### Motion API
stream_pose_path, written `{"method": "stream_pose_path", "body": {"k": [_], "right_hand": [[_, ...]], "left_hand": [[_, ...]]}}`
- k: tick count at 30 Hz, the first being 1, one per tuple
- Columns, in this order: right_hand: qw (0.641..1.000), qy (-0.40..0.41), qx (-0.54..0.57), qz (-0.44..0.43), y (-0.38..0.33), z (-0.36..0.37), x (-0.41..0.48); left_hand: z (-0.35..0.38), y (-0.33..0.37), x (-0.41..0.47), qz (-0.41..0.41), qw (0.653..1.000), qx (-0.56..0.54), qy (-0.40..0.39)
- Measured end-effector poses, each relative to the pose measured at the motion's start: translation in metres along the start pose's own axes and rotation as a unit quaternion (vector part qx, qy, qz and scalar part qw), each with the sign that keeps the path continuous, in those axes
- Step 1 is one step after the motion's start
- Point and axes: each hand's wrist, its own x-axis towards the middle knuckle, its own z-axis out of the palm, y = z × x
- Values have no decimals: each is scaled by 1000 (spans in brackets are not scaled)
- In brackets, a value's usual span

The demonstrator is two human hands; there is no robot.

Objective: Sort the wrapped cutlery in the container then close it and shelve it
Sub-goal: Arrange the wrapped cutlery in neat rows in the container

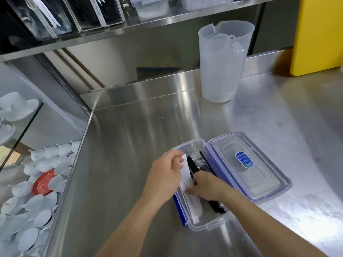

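- The brushed stainless-steel counter (148, 127) carries everything. The steel shelf (148, 25) runs along its far edge at 12 o'clock, well apart from the hands.
- A tall translucent plastic jug (220, 71) stands at 12 o'clock from the work, well clear of it.
- The oblong clear plastic container (207, 226) with blue latches sits open on the counter at the near middle. It looks light and rigid with slick walls, and it would likely slide on the steel. It is best carried by both long sides once it is latched.
- Its flat clear lid (263, 182) with a blue sticker lies just beside the container at 3 o'clock, touching or nearly touching its rim. It looks stiff and thin and is easiest to lift by an edge flap.
- A long white paper-wrapped cutlery packet (193, 204) lies along the container's left wall. It is probably very light and its wrapper creases easily, so it wants a gentle hold at both ends.
- A bundle of black cutlery in clear film (196, 160) lies at 3 o'clock of the white packet, inside the container. The film looks slippery.
- The left hand (165, 175) comes in from 7 o'clock with its fingers curled, pinching the packet's far end.
- The right hand (207, 184) comes in from 5 o'clock and lies over the packet's middle and the black bundle. Its fingertips touch the paper, but I cannot tell whether it grips or only presses.
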Motion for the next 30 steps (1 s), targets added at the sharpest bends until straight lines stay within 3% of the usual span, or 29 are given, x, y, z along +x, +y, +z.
{"method": "stream_pose_path", "body": {"k": [2,5,7,10,14,18,25,28,30], "right_hand": [[999,3,-29,-21,-4,2,1],[996,8,-60,-61,-5,5,0],[994,3,-73,-77,-1,3,-1],[993,2,-84,-77,6,-2,-3],[963,81,-227,-120,12,-4,-3],[873,172,-415,-192,21,3,-6],[863,152,-451,-170,13,13,-7],[848,164,-455,-216,9,17,-8],[829,214,-452,-250,10,12,-5]], "left_hand": [[-6,-14,6,108,982,156,-6],[-3,-31,18,216,909,333,-131],[6,-40,26,258,858,410,-171],[17,-45,33,280,817,460,-206],[15,-48,38,250,800,485,-247],[16,-42,37,234,814,467,-254],[-2,-39,54,235,790,469,-319],[-6,-42,59,244,776,484,-323],[-5,-44,58,251,779,488,-304]]}}
